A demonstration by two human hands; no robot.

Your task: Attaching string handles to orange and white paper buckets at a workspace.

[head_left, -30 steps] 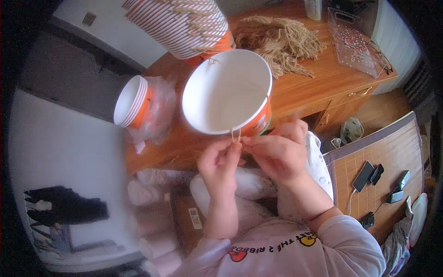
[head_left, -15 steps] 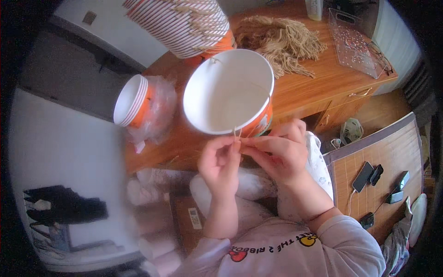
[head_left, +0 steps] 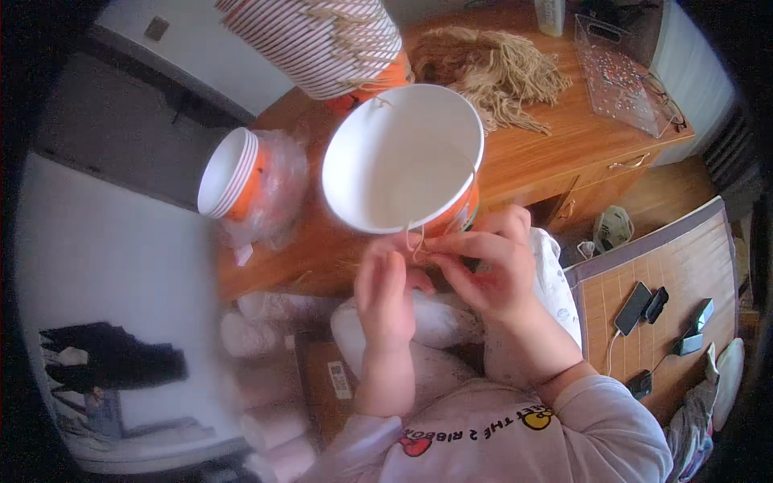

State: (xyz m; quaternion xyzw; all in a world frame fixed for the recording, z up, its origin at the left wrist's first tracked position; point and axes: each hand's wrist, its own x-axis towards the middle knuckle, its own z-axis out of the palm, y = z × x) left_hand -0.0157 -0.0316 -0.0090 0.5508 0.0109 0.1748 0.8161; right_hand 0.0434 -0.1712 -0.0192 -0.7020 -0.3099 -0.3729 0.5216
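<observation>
A large white-lined paper bucket (head_left: 378,173) with an orange outside stands tilted toward me on the wooden desk. A thin beige cord (head_left: 415,235) forms a small loop at its near rim, and another stretch hangs down inside the right wall. My right hand (head_left: 493,270) pinches the cord between thumb and index finger just below the rim. Beside it, my left hand (head_left: 386,294) has its fingers apart behind the loop, the thumb raised and holding nothing visible. Part of the left fingers is hidden behind the thumb and cord.
A tall stack of corded buckets (head_left: 322,48) leans behind. Several nested buckets (head_left: 229,173) in clear plastic lie at left. A heap of beige cords (head_left: 507,76) and a clear tray (head_left: 620,76) are farther back. At right, a phone (head_left: 633,308) rests on a mat (head_left: 604,294).
My left thumb has come away from the cord it was pinching, and those fingers have spread. My right hand keeps its pinch. The bucket has shifted slightly right.
</observation>
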